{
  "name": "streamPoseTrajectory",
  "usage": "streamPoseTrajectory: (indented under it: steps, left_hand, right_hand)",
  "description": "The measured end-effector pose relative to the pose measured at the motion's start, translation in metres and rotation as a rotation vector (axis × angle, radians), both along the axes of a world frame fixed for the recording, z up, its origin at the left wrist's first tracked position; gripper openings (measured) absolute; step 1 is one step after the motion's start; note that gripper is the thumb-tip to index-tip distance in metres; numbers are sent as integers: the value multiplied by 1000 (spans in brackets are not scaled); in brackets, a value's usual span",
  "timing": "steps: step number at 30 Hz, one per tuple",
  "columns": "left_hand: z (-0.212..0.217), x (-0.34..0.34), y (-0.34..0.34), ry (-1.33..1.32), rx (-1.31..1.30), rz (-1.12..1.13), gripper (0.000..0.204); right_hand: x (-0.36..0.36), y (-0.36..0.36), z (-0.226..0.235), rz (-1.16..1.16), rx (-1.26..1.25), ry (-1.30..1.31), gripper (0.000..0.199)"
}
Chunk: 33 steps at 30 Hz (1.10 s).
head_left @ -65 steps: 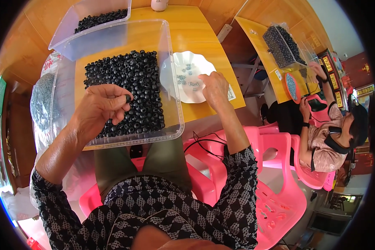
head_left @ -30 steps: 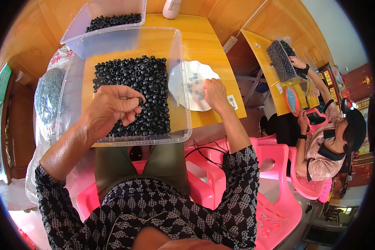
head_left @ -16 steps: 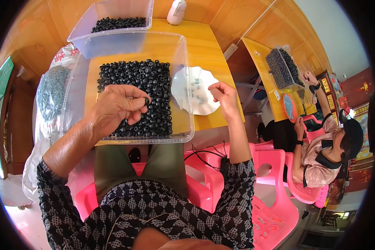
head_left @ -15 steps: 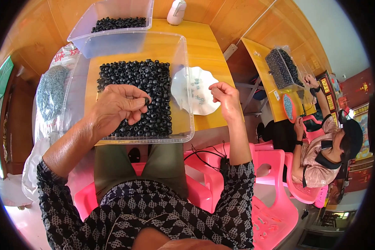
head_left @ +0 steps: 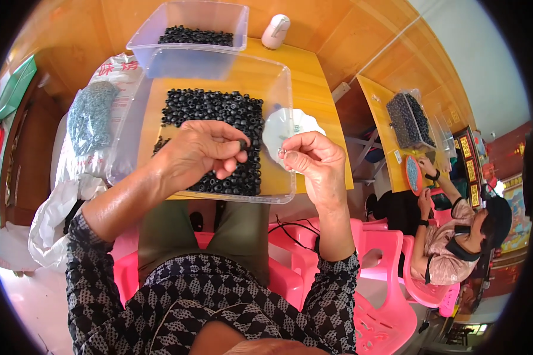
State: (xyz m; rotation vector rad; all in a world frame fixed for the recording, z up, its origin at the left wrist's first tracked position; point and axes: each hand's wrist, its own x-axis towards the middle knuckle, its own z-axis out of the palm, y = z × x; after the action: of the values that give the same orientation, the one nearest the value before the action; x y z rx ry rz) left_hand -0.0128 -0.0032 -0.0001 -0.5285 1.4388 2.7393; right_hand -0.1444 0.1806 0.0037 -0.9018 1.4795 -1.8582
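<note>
Yellow tabletop (head_left: 314,94) carries a clear tub (head_left: 281,89) of black beads (head_left: 216,136); left hand (head_left: 198,154) pinches one bead above it, right hand (head_left: 314,163) nips something tiny (a ring, perhaps); either could slip, falling outside the tub.

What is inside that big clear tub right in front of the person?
The clear tub holds a heap of small black beads. The left hand covers some beads, pinching one; what lies beneath the heap is hidden.
</note>
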Motion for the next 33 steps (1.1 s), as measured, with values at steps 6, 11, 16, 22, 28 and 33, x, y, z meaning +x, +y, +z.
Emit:
streamPoseTrajectory:
  steps: [6,11,16,22,28,33]
  left_hand:
    - [-4,8,2,40,28,-48,17]
    - [-7,11,2,55,34,-63,17]
    - [-9,14,4,86,-6,-24,15]
    - [-12,11,7,91,-85,15,14]
    - [-4,18,-4,95,-45,29,15]
    - [-2,23,-33,243,102,111,17]
  right_hand:
    - [29,-19,8,-19,-18,149,13]
    - [42,-26,9,-20,-8,178,13]
    - [47,-29,6,-42,29,289,13]
    - [43,-36,12,-73,190,382,12]
    - [24,-59,16,57,336,353,17]
    - [18,-81,13,96,410,308,10]
